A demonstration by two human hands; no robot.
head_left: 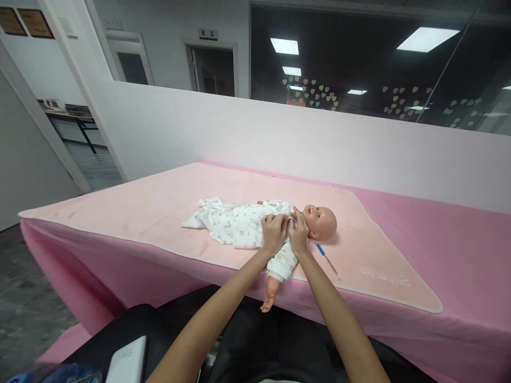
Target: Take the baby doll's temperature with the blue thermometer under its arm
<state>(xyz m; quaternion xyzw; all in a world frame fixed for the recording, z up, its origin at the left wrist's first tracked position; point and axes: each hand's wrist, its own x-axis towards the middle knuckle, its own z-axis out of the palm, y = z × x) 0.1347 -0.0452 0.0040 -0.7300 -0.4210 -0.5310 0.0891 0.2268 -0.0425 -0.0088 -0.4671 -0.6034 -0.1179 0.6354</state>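
Note:
A baby doll (321,222) lies on its back on the peach mat, head to the right. It wears a white patterned baby romper (242,221), whose empty-looking leg ends spread flat to the left. My left hand (274,230) is closed with its fingertips pinching the romper's front below the neck. Right beside it, near the doll's chin, my right hand (298,231) grips the romper's collar edge. The exact pinch points are partly hidden by my fingers. One doll arm (271,293) hangs over the table's front edge from its sleeve.
A slim stick with a blue end (326,259) lies on the mat (151,205) right of my right forearm. Pink cloth (471,255) covers the table beneath. A white wall panel (303,143) rises behind. At lower left, a white flat device (126,361) rests on a black surface.

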